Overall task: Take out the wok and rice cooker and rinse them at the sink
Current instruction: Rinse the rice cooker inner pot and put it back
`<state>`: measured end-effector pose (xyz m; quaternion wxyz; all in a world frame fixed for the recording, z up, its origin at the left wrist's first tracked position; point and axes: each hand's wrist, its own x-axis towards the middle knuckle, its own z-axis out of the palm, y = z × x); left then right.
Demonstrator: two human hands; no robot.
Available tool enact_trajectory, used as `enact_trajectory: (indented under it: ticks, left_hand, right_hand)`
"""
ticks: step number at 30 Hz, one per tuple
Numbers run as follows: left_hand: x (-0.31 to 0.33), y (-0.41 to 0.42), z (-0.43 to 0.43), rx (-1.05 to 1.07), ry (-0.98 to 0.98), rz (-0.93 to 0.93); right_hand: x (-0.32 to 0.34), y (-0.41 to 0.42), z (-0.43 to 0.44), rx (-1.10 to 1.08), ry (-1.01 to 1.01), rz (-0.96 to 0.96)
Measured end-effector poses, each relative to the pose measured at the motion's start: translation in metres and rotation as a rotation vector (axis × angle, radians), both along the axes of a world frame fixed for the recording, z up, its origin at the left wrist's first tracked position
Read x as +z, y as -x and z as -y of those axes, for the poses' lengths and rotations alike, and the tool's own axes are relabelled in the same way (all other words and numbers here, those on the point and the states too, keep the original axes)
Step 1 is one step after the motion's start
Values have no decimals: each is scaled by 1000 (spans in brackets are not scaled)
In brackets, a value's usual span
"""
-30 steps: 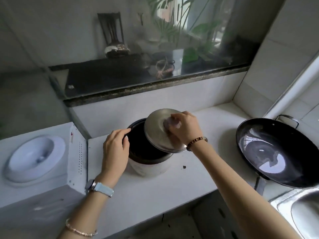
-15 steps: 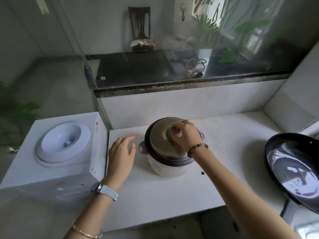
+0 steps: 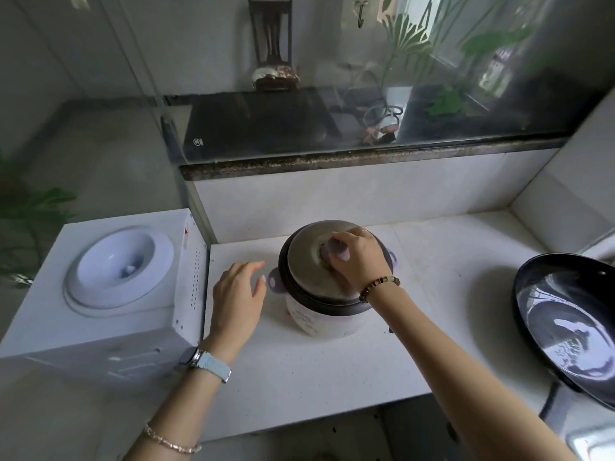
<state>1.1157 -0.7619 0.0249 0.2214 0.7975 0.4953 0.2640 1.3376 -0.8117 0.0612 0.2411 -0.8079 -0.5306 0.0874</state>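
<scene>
A small white rice cooker (image 3: 319, 319) with a dark rim and lilac side handles stands in the middle of the white counter (image 3: 332, 377). Its metal lid (image 3: 307, 257) sits flat on top. My right hand (image 3: 357, 257) grips the lid's lilac knob from above. My left hand (image 3: 238, 294) hovers just left of the cooker with relaxed fingers, close to the left handle and holding nothing. A black wok (image 3: 569, 324) rests at the right, tilted, partly past the counter's edge.
A white water dispenser top (image 3: 109, 277) stands level with the counter on the left. A tiled wall and a window sill (image 3: 366, 161) run behind the cooker. A corner of the steel sink (image 3: 592, 444) shows at the bottom right.
The lid was tilted off the open cooker and has been set down flat on it. My left hand let go of the cooker's rim and moved left.
</scene>
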Motion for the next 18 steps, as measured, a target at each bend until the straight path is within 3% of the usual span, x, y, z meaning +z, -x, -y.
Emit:
enact_trajectory:
  ticks: [9,18]
  left_hand:
    - [-5,-3,-2,-17,22,-3]
    - [-14,-6,-6,-29,61,-36]
  right_hand:
    - [-4,-5,-1,12,0,59]
    - [-9,-9,6,48,-47,-4]
